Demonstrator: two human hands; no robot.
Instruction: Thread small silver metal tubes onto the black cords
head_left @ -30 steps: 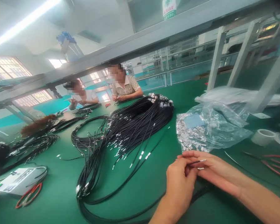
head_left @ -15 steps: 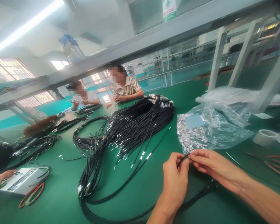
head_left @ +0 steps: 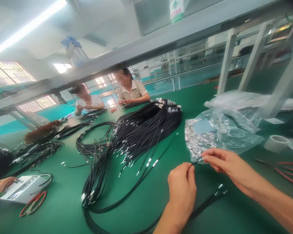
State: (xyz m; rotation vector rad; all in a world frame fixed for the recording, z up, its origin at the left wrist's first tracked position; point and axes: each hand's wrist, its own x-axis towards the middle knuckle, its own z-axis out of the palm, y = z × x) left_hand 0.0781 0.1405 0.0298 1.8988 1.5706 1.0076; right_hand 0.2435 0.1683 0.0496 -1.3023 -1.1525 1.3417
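My left hand (head_left: 183, 185) is closed around a thin black cable (head_left: 196, 162), a short length of which shows beyond the fingers. At that cable's tip, my right hand (head_left: 224, 164) pinches with thumb and forefinger; a small silvery bit shows there, partly hidden. Just behind my fingers lies a clear plastic bag (head_left: 236, 138) with many small metal connectors (head_left: 197, 141). Below my hands, a few black cables with metal ends (head_left: 218, 191) rest on the green table. A big bundle of black cables (head_left: 146, 130) spreads across the middle.
A roll of tape (head_left: 277, 143) and red wires (head_left: 289, 172) lie at right. On the left, another person's hand (head_left: 2, 187) touches a white box (head_left: 26, 188). Two people (head_left: 133, 92) sit across the table. A metal shelf beam (head_left: 156, 39) crosses overhead.
My hands have moved apart slightly, exposing a piece of cable between them. My right hand has shifted up and right. The metal-ended cables below are more exposed.
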